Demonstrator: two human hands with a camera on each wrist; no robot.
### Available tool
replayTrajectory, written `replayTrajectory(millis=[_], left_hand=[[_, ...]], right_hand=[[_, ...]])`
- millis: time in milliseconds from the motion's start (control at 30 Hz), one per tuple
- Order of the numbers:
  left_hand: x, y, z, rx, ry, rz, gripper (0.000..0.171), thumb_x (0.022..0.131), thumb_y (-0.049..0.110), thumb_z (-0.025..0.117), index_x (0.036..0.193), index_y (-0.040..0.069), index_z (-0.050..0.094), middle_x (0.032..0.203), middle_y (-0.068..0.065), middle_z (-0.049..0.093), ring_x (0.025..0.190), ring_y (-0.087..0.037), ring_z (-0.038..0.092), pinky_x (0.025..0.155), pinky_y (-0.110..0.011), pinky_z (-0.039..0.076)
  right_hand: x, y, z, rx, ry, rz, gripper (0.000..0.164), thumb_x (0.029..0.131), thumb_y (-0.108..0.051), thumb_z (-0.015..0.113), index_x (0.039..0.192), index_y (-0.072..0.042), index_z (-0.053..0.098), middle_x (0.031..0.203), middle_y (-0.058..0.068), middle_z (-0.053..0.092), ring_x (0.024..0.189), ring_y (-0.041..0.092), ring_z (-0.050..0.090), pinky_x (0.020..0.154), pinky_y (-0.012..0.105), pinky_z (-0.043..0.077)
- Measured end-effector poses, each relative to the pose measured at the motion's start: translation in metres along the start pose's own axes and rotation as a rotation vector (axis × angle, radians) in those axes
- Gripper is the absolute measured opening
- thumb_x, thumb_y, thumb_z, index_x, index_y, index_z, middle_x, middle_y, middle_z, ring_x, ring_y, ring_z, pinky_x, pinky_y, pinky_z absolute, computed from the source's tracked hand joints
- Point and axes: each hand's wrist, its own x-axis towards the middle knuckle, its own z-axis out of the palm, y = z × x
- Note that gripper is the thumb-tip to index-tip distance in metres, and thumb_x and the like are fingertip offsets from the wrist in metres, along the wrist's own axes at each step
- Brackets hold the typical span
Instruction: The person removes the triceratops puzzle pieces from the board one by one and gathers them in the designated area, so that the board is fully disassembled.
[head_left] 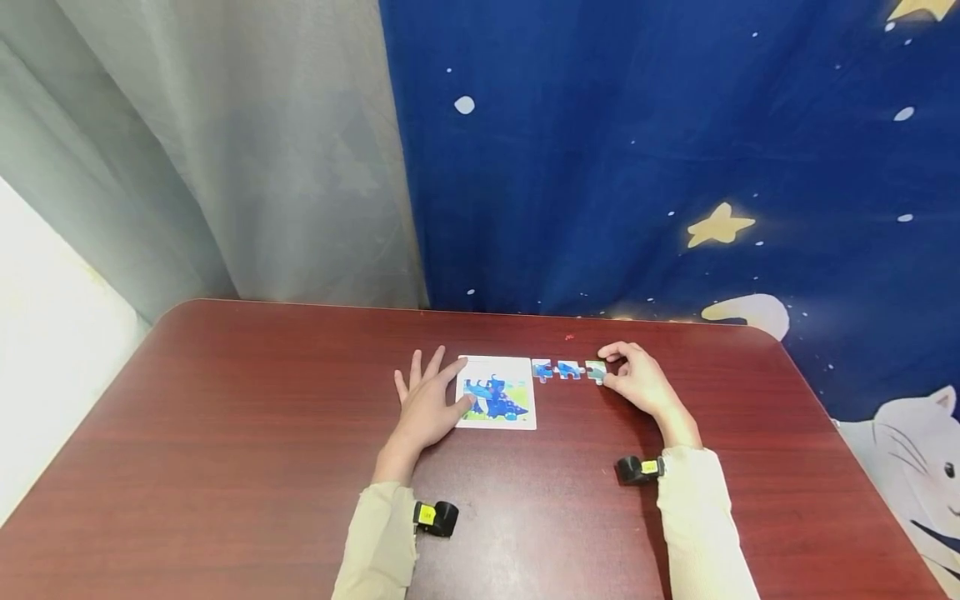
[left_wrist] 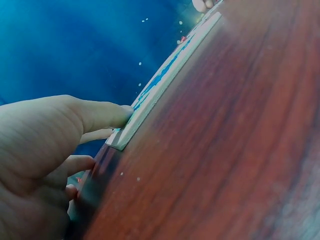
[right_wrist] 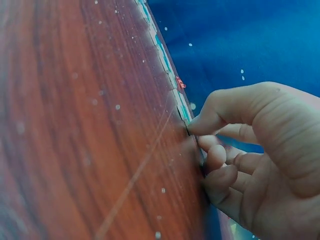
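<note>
A square picture puzzle board [head_left: 495, 423] with a blue dinosaur and a white border lies flat on the table. My left hand [head_left: 429, 408] rests at its left side, fingers spread, with the thumb on the picture and the index finger at the top left corner. To the board's right, a row of jigsaw pieces begins with a blue piece [head_left: 542, 369], then a second blue piece [head_left: 568, 369]. At the row's right end, my right hand [head_left: 642, 379] pinches a green and blue jigsaw piece [head_left: 596, 371] between thumb and index finger. Its other fingers are curled in the right wrist view.
The reddish-brown wooden table [head_left: 262, 433] ends at a back edge just behind the pieces. A small red scrap [head_left: 569, 337] lies near that edge. Behind hang a grey curtain [head_left: 300, 167] and a blue curtain [head_left: 570, 167] with stars.
</note>
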Motion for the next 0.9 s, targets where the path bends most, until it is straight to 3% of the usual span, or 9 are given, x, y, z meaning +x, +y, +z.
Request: replayTrajectory(millis=[133, 267, 467, 667, 767, 900], left_hand=[[0.001, 0.001, 0.001, -0.006, 0.001, 0.002, 0.059, 0.081, 0.026, 0.068, 0.136, 0.015, 0.05, 0.15, -0.015, 0.024, 0.139, -0.037, -0.002, 0.101, -0.063, -0.011], [0.001, 0.001, 0.001, -0.002, -0.001, -0.005, 0.059, 0.081, 0.026, 0.068, 0.136, 0.016, 0.05, 0.15, -0.014, 0.024, 0.139, -0.037, -0.002, 0.101, -0.062, -0.011], [0.0, 0.0, -0.001, 0.009, -0.008, -0.016, 0.06, 0.081, 0.026, 0.069, 0.136, 0.016, 0.05, 0.151, -0.014, 0.023, 0.139, -0.037, -0.003, 0.101, -0.063, -0.011], [0.001, -0.002, -0.001, 0.029, -0.007, -0.024, 0.058, 0.081, 0.025, 0.068, 0.135, 0.018, 0.051, 0.15, -0.015, 0.025, 0.139, -0.037, -0.001, 0.1, -0.063, -0.01], [0.001, -0.002, 0.0, 0.036, -0.01, -0.023, 0.057, 0.081, 0.025, 0.068, 0.135, 0.017, 0.051, 0.15, -0.015, 0.025, 0.139, -0.038, 0.0, 0.1, -0.064, -0.008], [0.001, -0.001, 0.0, 0.035, -0.018, -0.012, 0.06, 0.08, 0.029, 0.069, 0.136, 0.016, 0.05, 0.15, -0.016, 0.024, 0.139, -0.038, -0.001, 0.1, -0.065, -0.009]], right_hand=[[0.0, -0.009, -0.002, -0.016, 0.035, -0.05, 0.032, 0.074, 0.003, 0.063, 0.106, 0.0, 0.059, 0.098, 0.014, 0.055, 0.067, 0.019, 0.046, 0.063, 0.03, 0.039], [0.001, -0.033, 0.0, 0.019, 0.067, -0.159, 0.03, 0.074, 0.003, 0.063, 0.104, -0.002, 0.062, 0.091, 0.011, 0.058, 0.064, 0.018, 0.048, 0.059, 0.028, 0.04], [0.001, -0.094, 0.026, 0.031, -0.092, -0.274, 0.024, 0.078, -0.002, 0.064, 0.102, -0.004, 0.064, 0.075, 0.0, 0.057, 0.06, 0.012, 0.049, 0.056, 0.027, 0.042], [0.005, -0.134, 0.072, -0.123, -0.294, -0.236, 0.025, 0.079, -0.008, 0.069, 0.104, -0.005, 0.064, 0.067, -0.004, 0.054, 0.059, 0.01, 0.048, 0.058, 0.027, 0.042], [0.006, -0.138, 0.085, -0.178, -0.297, -0.217, 0.026, 0.08, -0.009, 0.07, 0.104, -0.005, 0.064, 0.065, -0.004, 0.052, 0.059, 0.01, 0.047, 0.057, 0.027, 0.041], [0.006, -0.135, 0.089, -0.13, -0.284, -0.193, 0.024, 0.079, -0.008, 0.071, 0.102, -0.006, 0.062, 0.067, -0.003, 0.052, 0.058, 0.011, 0.048, 0.056, 0.028, 0.041]])
